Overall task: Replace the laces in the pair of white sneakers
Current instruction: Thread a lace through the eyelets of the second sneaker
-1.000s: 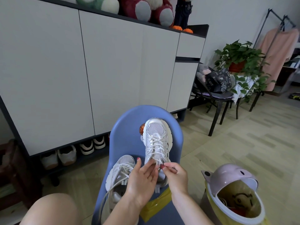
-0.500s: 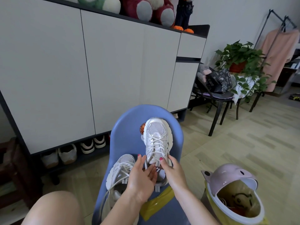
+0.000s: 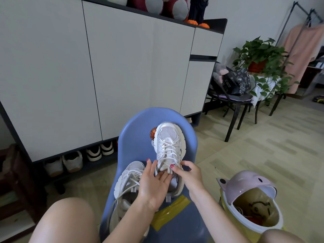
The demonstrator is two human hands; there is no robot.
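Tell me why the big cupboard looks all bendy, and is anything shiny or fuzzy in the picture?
Head view: the wide lens bows the cupboard edges and leans the clothes rack. Soft, even daylight, only faint shadows. The yellow tape on the blue chair shows a small glare. The sneaker and both hands look sharp; the far corners go slightly soft.

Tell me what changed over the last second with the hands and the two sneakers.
The right hand let go of the lace end it pinched and moved up to grip the tongue of the far sneaker. The left hand slid lower, its fingers now flat under that tongue. Both sneakers, the near sneaker included, stayed put on the blue chair.
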